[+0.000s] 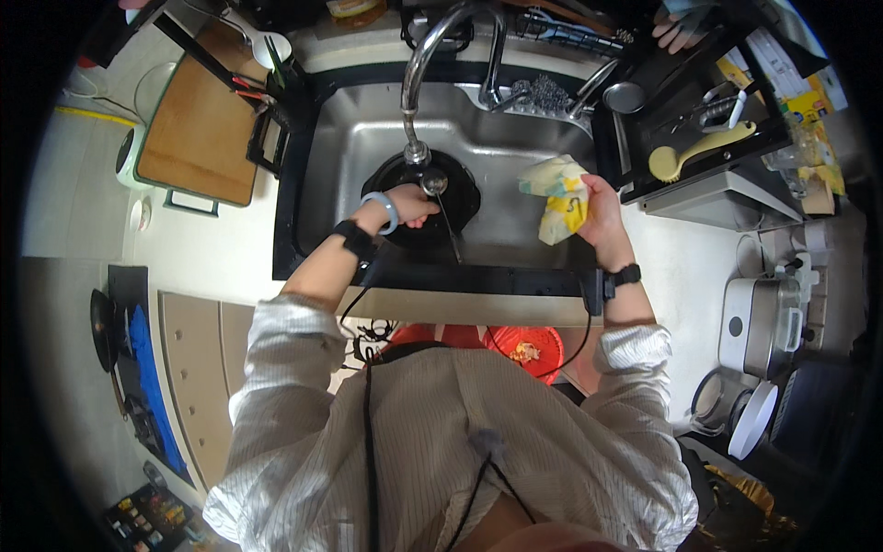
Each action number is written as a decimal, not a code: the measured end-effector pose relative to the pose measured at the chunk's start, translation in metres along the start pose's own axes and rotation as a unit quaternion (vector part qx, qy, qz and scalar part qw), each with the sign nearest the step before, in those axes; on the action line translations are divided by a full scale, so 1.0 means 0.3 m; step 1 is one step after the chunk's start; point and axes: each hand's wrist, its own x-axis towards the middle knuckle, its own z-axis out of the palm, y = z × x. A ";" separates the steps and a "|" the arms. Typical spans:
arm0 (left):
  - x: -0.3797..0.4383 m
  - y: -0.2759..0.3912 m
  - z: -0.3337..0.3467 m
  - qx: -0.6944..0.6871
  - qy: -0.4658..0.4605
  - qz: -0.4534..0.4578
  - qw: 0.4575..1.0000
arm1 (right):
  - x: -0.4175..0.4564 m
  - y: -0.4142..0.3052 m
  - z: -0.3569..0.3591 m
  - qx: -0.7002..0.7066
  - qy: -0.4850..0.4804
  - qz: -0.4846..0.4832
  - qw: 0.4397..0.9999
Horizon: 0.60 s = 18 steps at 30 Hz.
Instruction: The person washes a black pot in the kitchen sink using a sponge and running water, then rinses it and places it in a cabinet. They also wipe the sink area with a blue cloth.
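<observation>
In the steel sink point(507, 228) lies a round black pan or basin point(462, 165), below the end of the chrome faucet point(414, 76). My left hand point(408, 205) is over this black vessel with curled fingers around a thin metal utensil point(450, 231), whose round end point(434, 182) sits just under the faucet; whether that is a ladle is unclear. My right hand point(603, 210), at the sink's right side, grips a yellow, white and green patterned cloth point(564, 200) that hangs over the basin.
A wooden cutting board point(200, 131) stands left of the sink. Steel wool point(545, 93) rests on the sink's back ledge. On the right are a yellow dish brush point(697, 152) on a black rack and a steel appliance point(752, 328). A red bin point(552, 345) stands below the counter.
</observation>
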 end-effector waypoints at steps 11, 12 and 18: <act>0.476 0.344 0.049 0.047 0.449 0.245 0.858 | 0.185 0.054 -0.133 0.051 0.070 0.030 0.996; 0.511 0.380 0.043 0.060 0.465 0.249 0.847 | 0.204 0.063 -0.154 0.070 0.036 0.041 0.996; 0.717 0.440 0.006 0.027 0.345 0.221 0.912 | 0.185 0.084 -0.150 0.065 0.097 0.020 0.993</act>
